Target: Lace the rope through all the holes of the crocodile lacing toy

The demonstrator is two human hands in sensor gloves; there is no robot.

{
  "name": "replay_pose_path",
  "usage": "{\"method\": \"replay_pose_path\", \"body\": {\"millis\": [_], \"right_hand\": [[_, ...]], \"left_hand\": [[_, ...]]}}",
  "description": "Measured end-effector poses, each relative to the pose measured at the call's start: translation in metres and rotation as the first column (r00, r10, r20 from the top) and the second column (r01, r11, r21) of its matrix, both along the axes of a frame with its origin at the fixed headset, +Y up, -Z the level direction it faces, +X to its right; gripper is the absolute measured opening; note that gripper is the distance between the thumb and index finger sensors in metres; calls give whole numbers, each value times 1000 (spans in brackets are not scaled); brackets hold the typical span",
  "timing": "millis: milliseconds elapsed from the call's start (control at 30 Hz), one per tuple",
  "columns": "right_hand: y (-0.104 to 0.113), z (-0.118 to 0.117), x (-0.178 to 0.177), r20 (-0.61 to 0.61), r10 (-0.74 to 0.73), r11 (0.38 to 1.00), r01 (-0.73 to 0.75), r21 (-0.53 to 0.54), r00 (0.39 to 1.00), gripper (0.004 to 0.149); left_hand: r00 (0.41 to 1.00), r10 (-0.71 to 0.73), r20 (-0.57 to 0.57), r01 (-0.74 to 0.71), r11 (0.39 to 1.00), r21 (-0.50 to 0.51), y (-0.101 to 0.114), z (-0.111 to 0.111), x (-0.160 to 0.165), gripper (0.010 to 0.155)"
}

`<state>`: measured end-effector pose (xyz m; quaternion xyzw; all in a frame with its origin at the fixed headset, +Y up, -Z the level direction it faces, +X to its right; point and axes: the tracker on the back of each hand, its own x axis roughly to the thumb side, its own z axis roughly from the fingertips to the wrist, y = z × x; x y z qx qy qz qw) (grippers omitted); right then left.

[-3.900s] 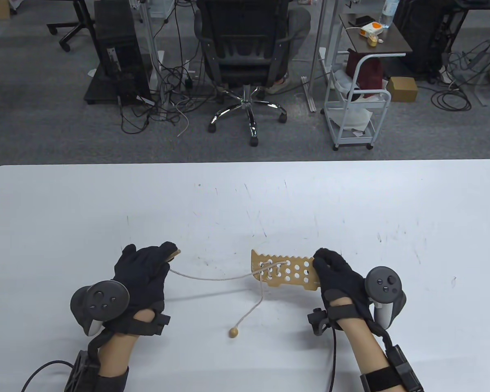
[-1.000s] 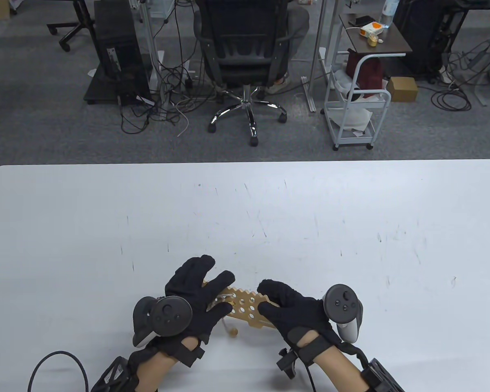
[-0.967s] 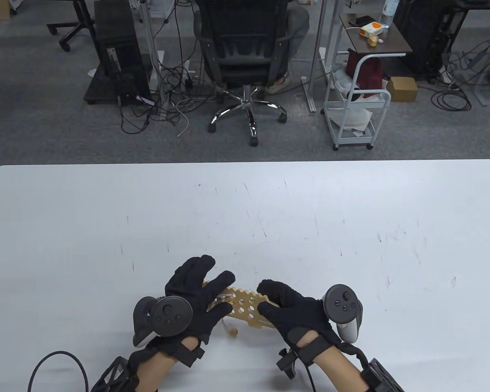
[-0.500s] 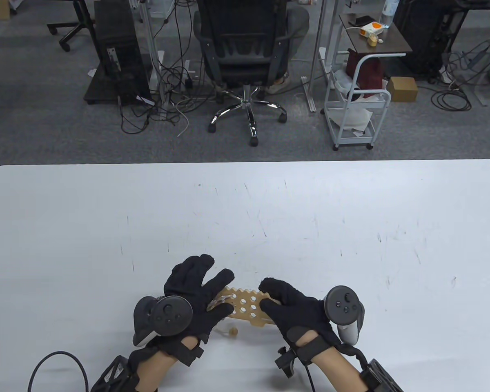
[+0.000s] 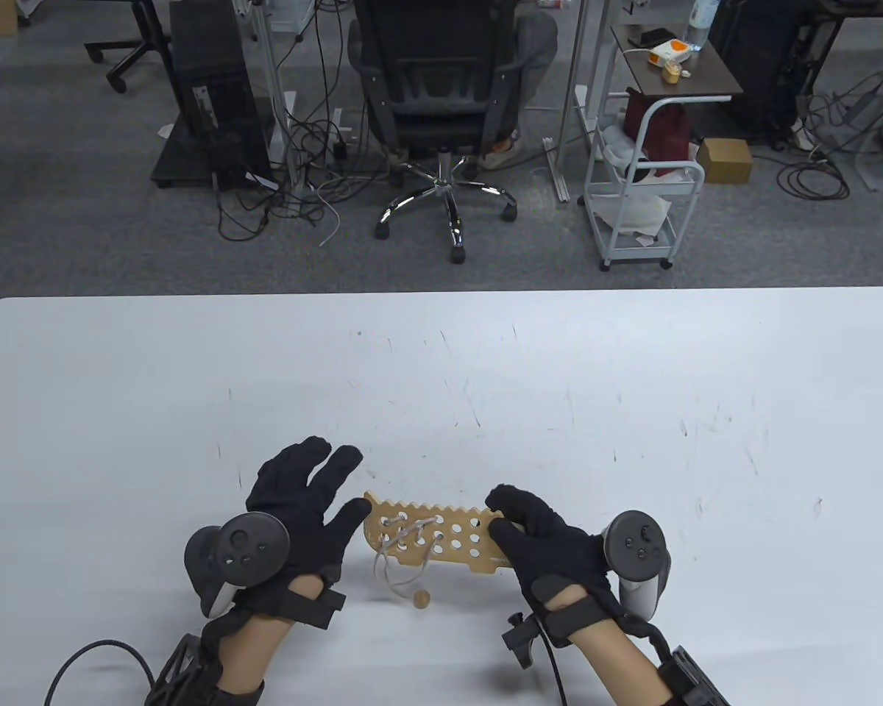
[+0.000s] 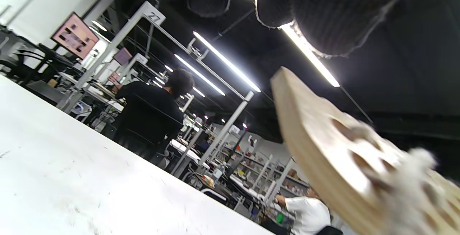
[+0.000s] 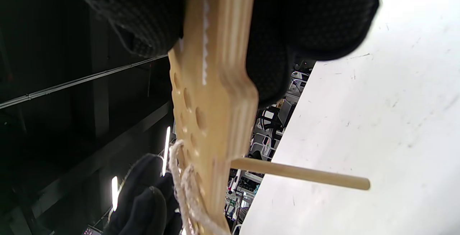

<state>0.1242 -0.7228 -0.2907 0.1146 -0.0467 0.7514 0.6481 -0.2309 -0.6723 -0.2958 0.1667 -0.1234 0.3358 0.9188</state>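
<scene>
The wooden crocodile lacing toy (image 5: 441, 535) is held level just above the white table (image 5: 486, 368). My right hand (image 5: 519, 523) grips its right end between thumb and fingers (image 7: 143, 15). The beige rope (image 5: 405, 540) is laced through several holes at the left end; a slack loop hangs below and its bead (image 5: 421, 601) lies on the table. In the right wrist view the wooden needle (image 7: 302, 177) sticks out of a hole on the toy's (image 7: 212, 95) table side. My left hand (image 5: 324, 485) is open with fingers spread, thumb beside the toy's left end (image 6: 323, 145).
The table's near edge lies just below my wrists. An office chair (image 5: 441, 95), a white cart (image 5: 647, 184) and floor cables stand beyond the far edge. People sit at desks in the left wrist view's background (image 6: 151, 113).
My left hand has come off the toy's left end, moved left and opened. The laced holes and a slack rope loop now show. My right hand still grips the toy.
</scene>
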Motion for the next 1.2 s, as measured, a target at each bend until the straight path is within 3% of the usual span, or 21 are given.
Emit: {"method": "replay_pose_path", "body": {"millis": [300,467,700,900,1200], "right_hand": [[2,-1,3,-16,-79,997,79,-9,997,49],[3,0,2,-37,-115,993,115,-16,993,49],[3,1,-1,-83,-173,985,171,-36,981,49],[4,2,-5,-119,-211,977,205,-58,970,49],[4,4,-10,-163,-225,974,216,-72,960,48]], "left_hand": [[992,121,-18,-123,985,-122,-20,-16,-10,60],[984,166,66,-148,964,-223,-35,-24,-3,55],[960,169,224,-102,954,-283,-47,-26,16,49],[879,291,378,-123,904,-409,-54,-23,34,51],[750,420,512,-122,848,-516,-55,-13,55,53]]}}
